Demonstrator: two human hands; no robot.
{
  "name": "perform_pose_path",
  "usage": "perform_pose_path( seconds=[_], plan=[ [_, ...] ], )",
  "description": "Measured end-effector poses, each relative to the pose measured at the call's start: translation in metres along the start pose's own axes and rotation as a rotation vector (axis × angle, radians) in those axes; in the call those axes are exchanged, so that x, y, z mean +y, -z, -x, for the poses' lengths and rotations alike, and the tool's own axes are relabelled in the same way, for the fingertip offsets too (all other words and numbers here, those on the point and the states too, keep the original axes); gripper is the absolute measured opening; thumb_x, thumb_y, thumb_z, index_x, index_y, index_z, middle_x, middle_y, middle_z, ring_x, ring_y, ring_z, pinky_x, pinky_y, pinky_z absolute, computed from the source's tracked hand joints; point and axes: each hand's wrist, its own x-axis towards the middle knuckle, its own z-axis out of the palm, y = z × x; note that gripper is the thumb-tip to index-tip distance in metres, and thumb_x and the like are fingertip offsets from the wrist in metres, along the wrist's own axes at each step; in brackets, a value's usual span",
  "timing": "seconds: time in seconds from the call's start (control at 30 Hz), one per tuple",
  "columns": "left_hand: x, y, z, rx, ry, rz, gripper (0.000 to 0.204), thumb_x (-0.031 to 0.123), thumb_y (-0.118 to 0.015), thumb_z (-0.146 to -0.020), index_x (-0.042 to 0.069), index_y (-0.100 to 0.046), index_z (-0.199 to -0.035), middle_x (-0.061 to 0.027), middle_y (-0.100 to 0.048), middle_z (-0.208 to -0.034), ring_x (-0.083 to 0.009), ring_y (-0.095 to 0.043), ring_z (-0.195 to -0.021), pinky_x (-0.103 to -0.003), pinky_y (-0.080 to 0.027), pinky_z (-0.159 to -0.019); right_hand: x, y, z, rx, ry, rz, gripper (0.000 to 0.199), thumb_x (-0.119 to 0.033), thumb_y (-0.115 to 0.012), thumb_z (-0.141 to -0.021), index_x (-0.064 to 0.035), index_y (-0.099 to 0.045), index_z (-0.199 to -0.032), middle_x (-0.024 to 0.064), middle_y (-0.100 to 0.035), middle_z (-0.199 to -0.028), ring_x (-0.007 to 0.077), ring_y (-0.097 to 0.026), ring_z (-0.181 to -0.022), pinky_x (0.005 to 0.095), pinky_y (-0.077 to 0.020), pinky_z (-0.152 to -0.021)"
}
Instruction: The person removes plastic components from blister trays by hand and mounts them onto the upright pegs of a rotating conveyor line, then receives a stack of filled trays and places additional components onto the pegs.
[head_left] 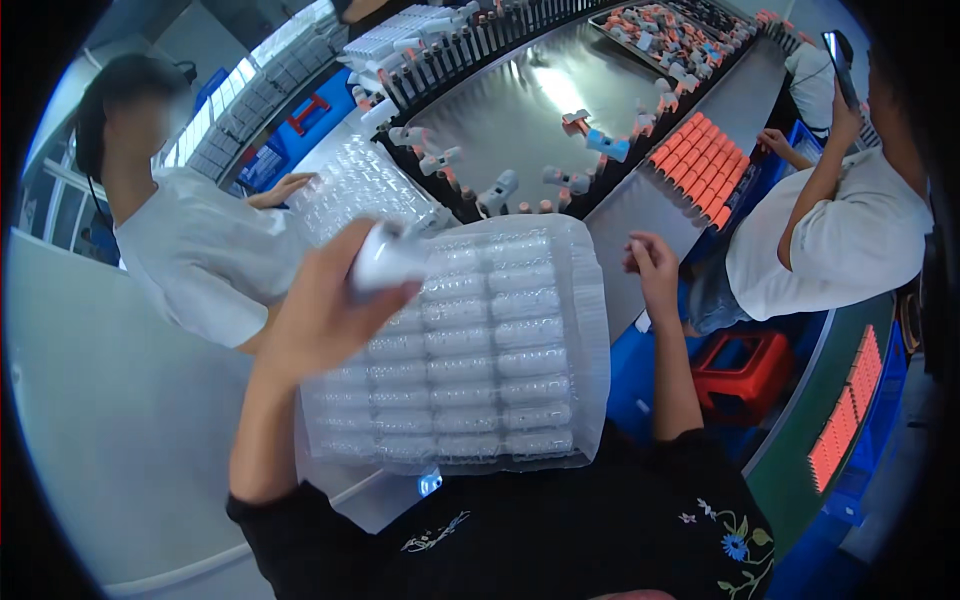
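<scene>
A white rounded plastic piece [388,258], smeared by motion, is gripped between the fingers and thumb of my left hand [325,310]. That hand is over the upper left part of a clear plastic tray [585,350], which lies close in front of my body. Rows of white cylindrical parts [460,362] under clear plastic fill the tray. To the right of the tray, my right hand [655,268] is raised with its fingers curled together. Whether anything small is inside them is hidden.
Ahead, a metal table [480,115] is ringed by upright parts, with a blue-and-orange piece [605,143] on it. A bin of mixed parts [680,35] stands beyond. Orange parts [703,165] lie in rows at right, above a red crate [742,375]. Co-workers [190,260] [830,240] flank me.
</scene>
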Motion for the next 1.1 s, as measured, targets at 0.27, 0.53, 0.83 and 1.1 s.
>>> perform_pose_path(
  seconds=[0.27, 0.53, 0.83, 1.1],
  plan=[
    [-0.052, -0.11, -0.21, -0.15, -0.068, -0.103, 0.047, 0.027, -0.077, -0.083, -0.001, -0.066, -0.118, -0.0261, -0.072, -0.102, -0.0431, -0.07, -0.097, -0.045, -0.054, -0.084, 0.076, 0.098, 0.167, 0.273, -0.247, 0.266, 0.017, -0.015, -0.062, -0.101, 0.0, -0.067, -0.108, 0.0051, -0.068, -0.084, 0.0109, -0.064, -0.07, 0.0259, -0.0515, -0.06],
    [-0.032, -0.165, -0.247, -0.407, -0.577, -0.347, 0.039, 0.012, -0.073, -0.088, 0.003, -0.057, -0.123, -0.0245, -0.07, -0.103, -0.0445, -0.068, -0.1, -0.051, -0.053, -0.082, 0.131, 0.163, 0.365, 0.688, -0.537, 0.153, 0.015, -0.01, -0.059, -0.102, -0.0019, -0.067, -0.112, 0.0066, -0.069, -0.088, 0.0108, -0.064, -0.067, 0.0244, -0.054, -0.057],
    [-0.157, -0.15, -0.261, -0.465, -0.354, -0.749, 0.061, 0.031, -0.079, -0.086, 0.006, -0.049, -0.132, -0.029, -0.07, -0.105, -0.0489, -0.069, -0.1, -0.054, -0.054, -0.08, 0.127, 0.157, 0.378, 0.748, -0.539, 0.043, 0.019, -0.017, -0.061, -0.104, -0.0064, -0.067, -0.119, 0.0013, -0.068, -0.095, 0.0073, -0.064, -0.081, 0.0202, -0.0515, -0.063],
    [-0.284, -0.076, -0.286, -0.404, -0.285, -0.375, 0.054, 0.022, -0.08, -0.089, 0.003, -0.05, -0.13, -0.0153, -0.07, -0.104, -0.0241, -0.07, -0.094, -0.037, -0.055, -0.081, 0.119, 0.136, 0.397, 0.847, -0.663, 0.031, 0.019, -0.013, -0.059, -0.102, -0.0033, -0.067, -0.116, 0.0072, -0.072, -0.094, 0.0128, -0.068, -0.079, 0.0268, -0.0556, -0.068]
  ],
)
